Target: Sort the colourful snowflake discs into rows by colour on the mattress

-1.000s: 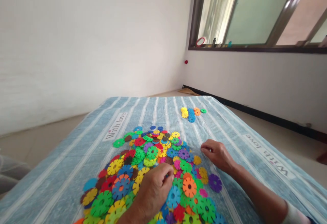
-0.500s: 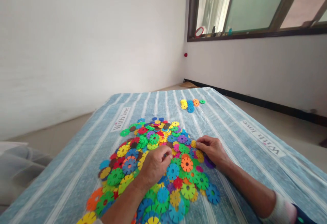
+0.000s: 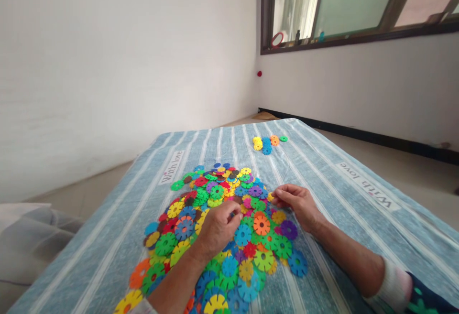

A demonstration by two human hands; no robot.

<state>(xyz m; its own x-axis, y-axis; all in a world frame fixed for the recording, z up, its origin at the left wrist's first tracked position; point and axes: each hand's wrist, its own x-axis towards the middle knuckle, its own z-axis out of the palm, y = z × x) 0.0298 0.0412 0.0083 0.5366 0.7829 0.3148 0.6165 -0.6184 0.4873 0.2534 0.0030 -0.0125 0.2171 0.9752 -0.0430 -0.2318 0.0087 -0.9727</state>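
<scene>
A large heap of colourful slotted plastic discs, flower-like with center holes, lies on the striped tablecloth. My left hand is over the middle of the heap, its fingers curled and thumb pressed near the index finger; what it holds, if anything, is hidden. At the heap's right edge, my right hand has its thumb and fingertips closed at a small yellow disc, partly covered by them. A purple disc lies just below the right hand, and a blue disc nearer to me.
Farther back on the blue-and-white striped cloth sit small groups of sorted discs: yellow, blue, orange and a green one. Translucent plastic is at the left. A wall and window stand beyond.
My right hand has shifted slightly up and right, leaving the purple disc more exposed. My left hand stays curled over the heap. The view has tilted slightly.
</scene>
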